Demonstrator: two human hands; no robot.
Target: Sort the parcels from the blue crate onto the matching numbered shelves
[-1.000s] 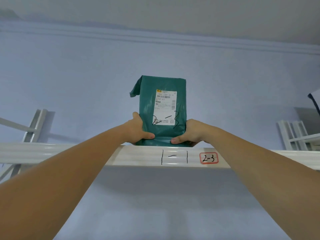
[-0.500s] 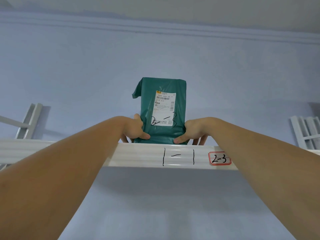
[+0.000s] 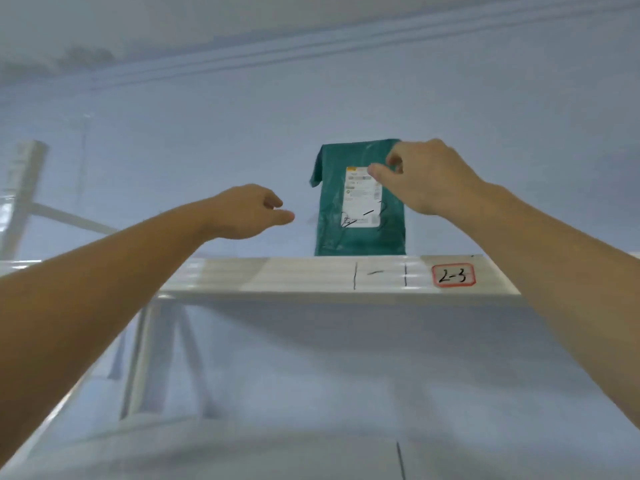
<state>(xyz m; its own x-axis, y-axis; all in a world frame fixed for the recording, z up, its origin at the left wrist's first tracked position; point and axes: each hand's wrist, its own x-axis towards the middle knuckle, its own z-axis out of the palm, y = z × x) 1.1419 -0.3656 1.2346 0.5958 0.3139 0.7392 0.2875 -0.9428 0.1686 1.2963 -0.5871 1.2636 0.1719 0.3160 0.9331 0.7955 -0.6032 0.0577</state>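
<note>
shelf: long white metal shelf (image 3: 311, 275) up high, with a red-bordered sticker (image 3: 453, 275) on its front lip reading 2-3.
parcel: dark green plastic mailer bag (image 3: 332, 233) standing upright on that shelf, just left of the sticker, apparently leaning back on the pale blue wall (image 3: 173, 150). Its white shipping label (image 3: 360, 206) has handwritten marks, too blurry for me to read.
handling: looks light and soft, the top corner flops over. The film is probably a bit slick, so I'd grab it low on both side edges, not by the floppy top.
right hand (image 3: 426, 181): in front of the parcel's top right corner, fingers loosely curled, holding nothing that I can see; can't tell if it touches.
left hand (image 3: 246, 213): off to the left, clear of the parcel, loosely curled and empty.
</note>
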